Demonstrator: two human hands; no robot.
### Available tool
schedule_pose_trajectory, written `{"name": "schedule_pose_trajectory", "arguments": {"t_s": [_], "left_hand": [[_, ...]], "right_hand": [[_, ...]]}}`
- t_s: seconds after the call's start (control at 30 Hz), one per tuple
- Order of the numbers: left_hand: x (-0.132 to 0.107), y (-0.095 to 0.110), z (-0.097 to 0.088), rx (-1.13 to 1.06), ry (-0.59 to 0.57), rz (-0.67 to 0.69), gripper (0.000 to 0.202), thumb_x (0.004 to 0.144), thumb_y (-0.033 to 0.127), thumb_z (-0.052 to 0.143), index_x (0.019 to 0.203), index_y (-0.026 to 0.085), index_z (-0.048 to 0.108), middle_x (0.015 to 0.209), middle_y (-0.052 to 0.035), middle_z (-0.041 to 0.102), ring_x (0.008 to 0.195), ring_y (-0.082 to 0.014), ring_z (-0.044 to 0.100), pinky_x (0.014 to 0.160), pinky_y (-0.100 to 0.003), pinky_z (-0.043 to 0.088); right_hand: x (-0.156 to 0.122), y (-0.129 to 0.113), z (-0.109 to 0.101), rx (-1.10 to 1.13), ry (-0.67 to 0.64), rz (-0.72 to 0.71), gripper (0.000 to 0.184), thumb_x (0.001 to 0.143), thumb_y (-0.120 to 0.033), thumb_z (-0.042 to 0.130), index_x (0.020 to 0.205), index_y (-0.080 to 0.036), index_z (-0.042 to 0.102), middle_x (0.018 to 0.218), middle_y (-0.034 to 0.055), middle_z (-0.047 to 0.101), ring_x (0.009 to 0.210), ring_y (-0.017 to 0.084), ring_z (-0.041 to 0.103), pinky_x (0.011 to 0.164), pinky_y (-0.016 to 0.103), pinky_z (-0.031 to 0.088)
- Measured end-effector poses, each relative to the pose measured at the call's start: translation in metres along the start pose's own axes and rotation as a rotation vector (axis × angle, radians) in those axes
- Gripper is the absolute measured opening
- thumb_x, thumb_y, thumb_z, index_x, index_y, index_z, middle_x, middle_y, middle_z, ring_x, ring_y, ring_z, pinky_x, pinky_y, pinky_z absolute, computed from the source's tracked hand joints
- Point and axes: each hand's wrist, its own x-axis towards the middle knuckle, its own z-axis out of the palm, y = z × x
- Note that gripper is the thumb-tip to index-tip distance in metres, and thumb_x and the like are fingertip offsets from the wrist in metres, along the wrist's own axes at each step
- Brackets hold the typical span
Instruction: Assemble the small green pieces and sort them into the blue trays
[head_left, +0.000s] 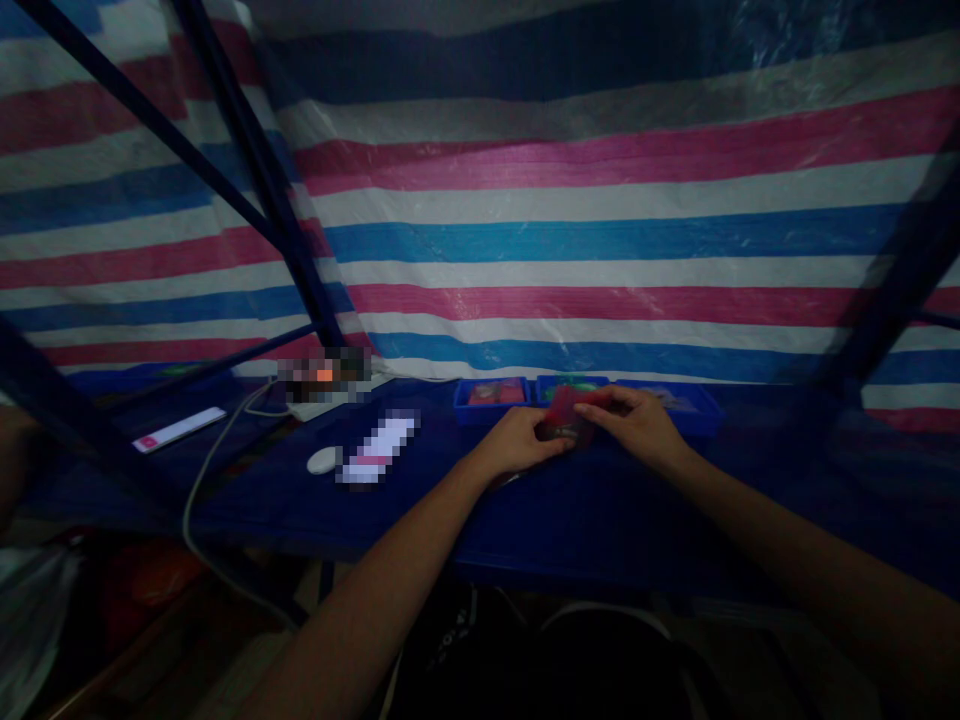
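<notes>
A small red see-through pouch (568, 404) is held between my two hands just above the blue table. My left hand (517, 440) grips its lower left side, thumb and fingers closed on it. On the upper right, my right hand (641, 428) pinches the pouch's edge between thumb and fingers. Something pale shows at the pouch's lower part, too dim to name. Behind my hands stand a blue tray with red packets (491, 395), a blue tray with green contents (574, 384), partly hidden, and a wider blue tray (697, 408) with pale packets.
Left on the blue table (442, 520) lie a lit phone (381, 447), a round white object (324, 460) and a white power strip (341, 397) with a cable. Another lit phone (180, 428) lies beyond the frame post (300, 270). A person's arm (9, 450) shows far left.
</notes>
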Motion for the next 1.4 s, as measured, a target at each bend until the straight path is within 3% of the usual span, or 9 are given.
{"name": "schedule_pose_trajectory", "arguments": {"t_s": [0.37,0.53,0.63,0.77,0.83,0.9,0.97,1.17,1.4], "left_hand": [[0.021,-0.026,-0.001,-0.599,0.281,0.037,0.041,0.081,0.039,0.081,0.106,0.016,0.057,0.090,-0.0026,0.069,0.081,-0.0128,0.067,0.079,-0.026,0.051],[0.021,-0.029,-0.003,-0.561,0.334,0.025,0.041,0.085,0.034,0.078,0.113,0.018,0.053,0.096,-0.0035,0.070,0.083,-0.0131,0.069,0.079,-0.027,0.053],[0.017,-0.024,-0.004,-0.309,0.388,0.039,0.033,0.087,0.032,0.075,0.111,0.018,0.057,0.106,-0.0067,0.070,0.086,-0.0150,0.068,0.080,-0.029,0.054],[0.010,-0.011,0.000,0.009,0.306,0.109,0.021,0.090,0.037,0.071,0.099,0.018,0.068,0.094,-0.0066,0.070,0.083,-0.0179,0.066,0.078,-0.032,0.053],[0.006,-0.002,0.002,-0.064,0.220,0.131,0.035,0.093,0.037,0.066,0.123,0.019,0.064,0.094,-0.0062,0.072,0.080,-0.0171,0.068,0.075,-0.031,0.054],[0.003,0.005,0.004,-0.148,0.140,0.162,0.059,0.096,0.032,0.060,0.152,0.024,0.042,0.102,-0.0063,0.074,0.081,-0.0163,0.070,0.076,-0.030,0.055],[0.000,0.010,0.004,-0.138,0.085,0.193,0.066,0.097,0.027,0.057,0.158,0.027,0.033,0.108,-0.0065,0.074,0.086,-0.0170,0.071,0.081,-0.031,0.055],[0.000,0.010,0.000,-0.018,0.123,0.214,0.034,0.093,0.021,0.055,0.125,0.020,0.069,0.113,-0.0085,0.074,0.099,-0.0223,0.069,0.092,-0.038,0.053],[0.003,0.010,-0.005,-0.358,0.245,0.169,0.036,0.100,0.045,0.054,0.105,0.014,0.073,0.094,-0.0072,0.073,0.083,-0.0172,0.067,0.080,-0.030,0.052]], "right_hand": [[0.006,0.010,-0.003,0.138,0.162,0.049,0.041,0.075,-0.056,0.081,0.092,-0.020,0.070,0.088,0.0055,0.077,0.077,0.020,0.071,0.072,0.034,0.058],[0.006,0.011,-0.002,0.133,0.150,0.057,0.039,0.075,-0.055,0.082,0.089,-0.020,0.070,0.090,0.0064,0.077,0.080,0.021,0.072,0.075,0.034,0.058],[0.007,0.011,-0.004,0.111,0.167,0.045,0.039,0.076,-0.055,0.080,0.091,-0.021,0.070,0.092,0.0066,0.078,0.082,0.023,0.073,0.076,0.036,0.059],[0.004,0.008,-0.005,-0.026,0.163,-0.004,0.034,0.081,-0.053,0.076,0.092,-0.021,0.070,0.090,0.0058,0.077,0.078,0.023,0.071,0.072,0.036,0.057],[0.000,0.005,-0.003,-0.140,0.124,-0.042,0.028,0.085,-0.050,0.071,0.092,-0.022,0.070,0.085,0.0044,0.075,0.073,0.023,0.069,0.067,0.035,0.054],[-0.004,0.001,0.000,-0.262,0.074,-0.109,0.023,0.088,-0.046,0.067,0.092,-0.024,0.070,0.082,0.0033,0.073,0.071,0.022,0.066,0.066,0.035,0.052],[-0.006,-0.003,0.003,-0.380,0.028,-0.189,0.019,0.090,-0.042,0.066,0.091,-0.024,0.071,0.081,0.0031,0.072,0.071,0.022,0.064,0.066,0.036,0.050],[-0.008,-0.007,0.005,-0.396,-0.087,-0.283,0.011,0.088,-0.036,0.068,0.092,-0.025,0.069,0.087,0.0036,0.068,0.078,0.022,0.063,0.073,0.037,0.051],[-0.004,0.006,0.006,-0.369,-0.091,-0.318,0.037,0.078,-0.025,0.074,0.112,-0.026,0.060,0.115,0.0083,0.061,0.104,0.026,0.062,0.086,0.041,0.056]]}}
